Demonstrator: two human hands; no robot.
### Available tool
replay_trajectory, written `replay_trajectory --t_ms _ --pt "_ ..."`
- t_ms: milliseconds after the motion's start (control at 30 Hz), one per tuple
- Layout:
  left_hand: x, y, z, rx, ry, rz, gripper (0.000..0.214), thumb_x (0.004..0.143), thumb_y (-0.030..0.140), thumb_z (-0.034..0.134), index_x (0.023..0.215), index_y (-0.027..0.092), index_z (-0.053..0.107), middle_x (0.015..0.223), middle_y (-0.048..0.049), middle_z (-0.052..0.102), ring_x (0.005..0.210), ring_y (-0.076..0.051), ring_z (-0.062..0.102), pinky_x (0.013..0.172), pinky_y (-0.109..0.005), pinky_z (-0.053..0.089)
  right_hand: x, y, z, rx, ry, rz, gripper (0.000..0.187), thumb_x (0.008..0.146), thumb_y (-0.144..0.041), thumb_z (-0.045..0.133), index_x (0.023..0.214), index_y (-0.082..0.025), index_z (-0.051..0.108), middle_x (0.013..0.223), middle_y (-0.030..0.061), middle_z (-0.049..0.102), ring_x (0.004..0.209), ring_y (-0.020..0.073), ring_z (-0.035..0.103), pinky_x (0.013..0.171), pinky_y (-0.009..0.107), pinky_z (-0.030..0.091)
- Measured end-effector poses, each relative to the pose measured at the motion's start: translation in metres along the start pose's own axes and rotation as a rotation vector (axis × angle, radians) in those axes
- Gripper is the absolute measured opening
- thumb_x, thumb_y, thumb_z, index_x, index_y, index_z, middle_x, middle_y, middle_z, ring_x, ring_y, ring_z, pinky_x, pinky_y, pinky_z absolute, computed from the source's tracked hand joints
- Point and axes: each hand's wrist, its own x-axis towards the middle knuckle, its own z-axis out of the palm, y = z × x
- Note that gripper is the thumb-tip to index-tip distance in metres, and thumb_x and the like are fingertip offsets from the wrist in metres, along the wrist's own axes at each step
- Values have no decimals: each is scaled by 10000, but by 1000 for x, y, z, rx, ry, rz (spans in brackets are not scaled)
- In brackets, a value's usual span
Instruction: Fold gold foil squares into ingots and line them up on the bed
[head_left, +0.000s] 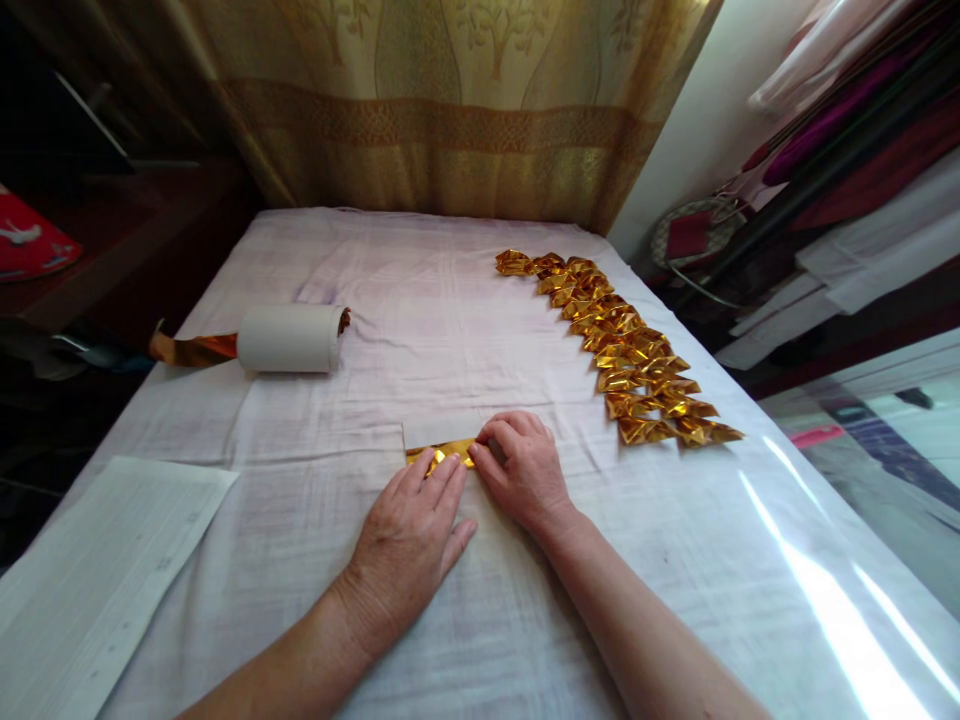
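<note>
A small sheet of gold foil paper (454,449) lies on the white cloth, with its pale underside showing along the far edge and a shiny gold strip folded over nearer to me. My left hand (418,520) rests with flat, stretched fingers, their tips touching the near side of the foil. At the sheet's right end, my right hand (525,465) has its fingers curled, thumb and forefinger pinching the foil. Rows of folded gold foil pieces (619,350) run diagonally at the right. A white paper roll (289,339) with gold foil sticking out lies at the left.
A large white sheet of paper (112,570) covers the near left of the cloth-covered surface (420,330). Beyond the far edge hangs a gold curtain (450,130). Clothes (877,240) hang at the right, and a dark cabinet (150,240) stands at the left.
</note>
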Motion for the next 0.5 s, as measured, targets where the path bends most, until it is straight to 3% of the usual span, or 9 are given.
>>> replay_trajectory --t_ms 167,500 --pt "-1 0 2 -2 -20 -11 465 945 396 539 1298 99 600 1306 -116 658 1222 -308 572 1021 -430 461 -3 -6 -5 -52 -68 -2 130 854 -332 655 906 -215 637 1026 66 654 1003 236 563 883 376 392" --pt "-1 -2 2 3 1 2 453 933 397 563 1271 101 612 1311 -117 649 1228 -308 556 1027 -424 442 -9 4 -7 53 -88 -69 169 912 -193 514 1011 -226 647 1098 72 652 1057 224 573 921 383 396"
